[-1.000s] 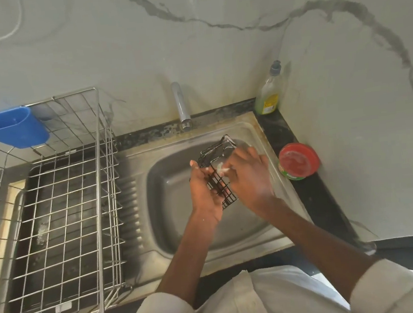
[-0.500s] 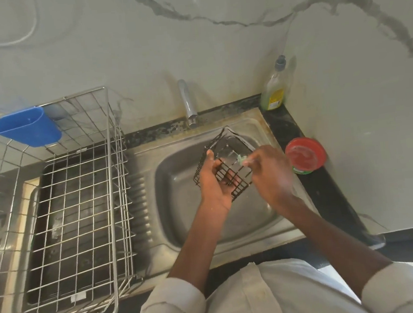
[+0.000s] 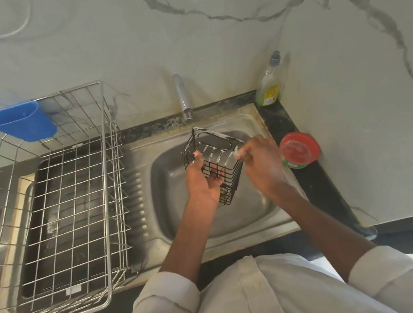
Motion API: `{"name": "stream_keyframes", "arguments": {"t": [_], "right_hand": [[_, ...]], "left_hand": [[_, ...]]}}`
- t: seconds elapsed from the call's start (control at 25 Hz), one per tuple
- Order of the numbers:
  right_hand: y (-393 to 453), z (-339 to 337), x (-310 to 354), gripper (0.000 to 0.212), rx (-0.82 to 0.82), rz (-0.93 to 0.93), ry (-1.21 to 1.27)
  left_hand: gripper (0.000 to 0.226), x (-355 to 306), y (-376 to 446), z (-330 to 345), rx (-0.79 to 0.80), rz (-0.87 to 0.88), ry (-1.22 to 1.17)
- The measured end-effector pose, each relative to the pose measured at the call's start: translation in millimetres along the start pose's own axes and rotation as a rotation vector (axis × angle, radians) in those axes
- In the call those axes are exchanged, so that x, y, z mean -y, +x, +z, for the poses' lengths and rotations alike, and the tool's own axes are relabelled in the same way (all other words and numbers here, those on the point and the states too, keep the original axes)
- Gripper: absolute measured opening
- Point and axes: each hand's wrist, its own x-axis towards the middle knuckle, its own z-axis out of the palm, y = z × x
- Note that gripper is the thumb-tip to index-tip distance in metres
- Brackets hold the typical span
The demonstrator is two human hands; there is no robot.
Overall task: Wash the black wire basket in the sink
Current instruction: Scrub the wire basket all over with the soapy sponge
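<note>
Pale veined marble walls meet at a corner above a black counter holding a steel sink (image 3: 248, 127), with a wire drying rack (image 3: 105, 166) over the drainboard at the left. Above the basin, the black wire basket (image 3: 215, 155) is tilted, its long axis running from near the tap down toward the person. The left hand (image 3: 201, 182) grips its near side, fingers curled through the wires, while the right hand (image 3: 259, 164) pinches a small pale scrubber (image 3: 236, 151) against the basket's right edge.

No readable text; yellow label on the soap bottle (image 3: 268, 84) too blurred to make out.
</note>
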Motion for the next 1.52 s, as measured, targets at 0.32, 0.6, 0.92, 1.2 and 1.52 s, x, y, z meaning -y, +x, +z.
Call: {"name": "stream_keyframes", "arguments": {"t": [0.32,0.6,0.92,1.2,1.52], "right_hand": [[10.2,-5.3,-5.5,0.01,-0.132,-0.027,0.087],[-8.1,7.5,-8.6,0.014,0.016,-0.031,0.197],[12.2,-15.6,-20.9,0.008,-0.094,-0.01,0.204],[45.7,-13.3,4.0,0.018,-0.006,-0.022,0.148],[2.8,-20.4,7.2,0.01,0.222,-0.15,0.132]], "left_hand": [[0.015,2.3,4.2,-3.3,0.072,-0.098,-0.071],[0.022,1.8,9.4,-8.2,0.037,-0.106,-0.074],[0.031,-2.5,3.2,-10.3,0.087,-0.057,0.099],[0.016,10.7,-6.1,-0.7,0.225,-0.012,0.416],[0.017,-6.8,-7.6,-11.9,0.171,-0.022,0.354]]}}
